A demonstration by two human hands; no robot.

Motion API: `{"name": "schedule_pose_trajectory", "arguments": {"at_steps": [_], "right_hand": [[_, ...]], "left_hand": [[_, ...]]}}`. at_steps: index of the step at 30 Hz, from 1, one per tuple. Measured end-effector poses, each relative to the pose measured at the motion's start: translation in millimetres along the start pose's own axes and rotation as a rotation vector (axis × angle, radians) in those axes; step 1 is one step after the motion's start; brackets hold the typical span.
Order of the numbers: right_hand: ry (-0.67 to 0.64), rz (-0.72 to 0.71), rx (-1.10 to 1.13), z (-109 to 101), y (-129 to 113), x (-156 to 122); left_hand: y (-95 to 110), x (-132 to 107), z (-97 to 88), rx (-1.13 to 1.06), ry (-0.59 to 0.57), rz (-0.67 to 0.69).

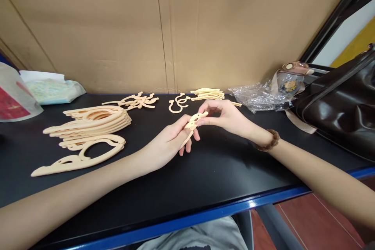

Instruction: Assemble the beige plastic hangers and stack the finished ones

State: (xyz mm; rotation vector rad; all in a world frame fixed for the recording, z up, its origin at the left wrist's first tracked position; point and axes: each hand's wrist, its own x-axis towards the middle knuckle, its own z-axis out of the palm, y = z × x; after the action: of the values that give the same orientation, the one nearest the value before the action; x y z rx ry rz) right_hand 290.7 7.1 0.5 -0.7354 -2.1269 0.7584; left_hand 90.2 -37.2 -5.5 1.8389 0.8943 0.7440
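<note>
Both hands meet over the middle of the black table (222,172). My left hand (168,140) is closed around a small flat wooden cut-out piece (193,121), gripping its lower part. My right hand (227,115) pinches the upper end of the same piece with its fingertips. A brown band circles my right wrist. To the left lies a stack of large curved wooden pieces (93,123), with one large openwork piece (82,156) in front of it.
More small wooden pieces (137,101) and hooks (177,103) lie at the back, beside a thin stack (206,93). Crumpled clear plastic (258,95) and a dark bag (340,103) sit at the right. Packets (49,88) rest at the far left. Cardboard forms the back wall.
</note>
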Motion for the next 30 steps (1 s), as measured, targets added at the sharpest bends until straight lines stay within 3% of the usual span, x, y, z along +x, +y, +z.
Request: {"name": "schedule_pose_trajectory", "arguments": {"at_steps": [5,11,17,21,30], "right_hand": [[0.004,-0.074,-0.174,1,-3,-1],[-0.012,-0.190,-0.317,-1,-3,-1],[-0.024,-0.095,-0.207,1,-4,0],[-0.002,-0.115,-0.220,1,-6,-1],[0.045,-0.165,-0.270,3,-20,-4]], "left_hand": [[-6,-3,-1.7,0.178,0.033,0.005],[-11,-1,-3.4,0.247,0.077,0.035],[-10,-3,-5.1,0.378,0.062,0.086],[-9,-3,-6.2,0.448,0.035,0.102],[-6,-4,-7.6,0.591,0.154,0.159]]}}
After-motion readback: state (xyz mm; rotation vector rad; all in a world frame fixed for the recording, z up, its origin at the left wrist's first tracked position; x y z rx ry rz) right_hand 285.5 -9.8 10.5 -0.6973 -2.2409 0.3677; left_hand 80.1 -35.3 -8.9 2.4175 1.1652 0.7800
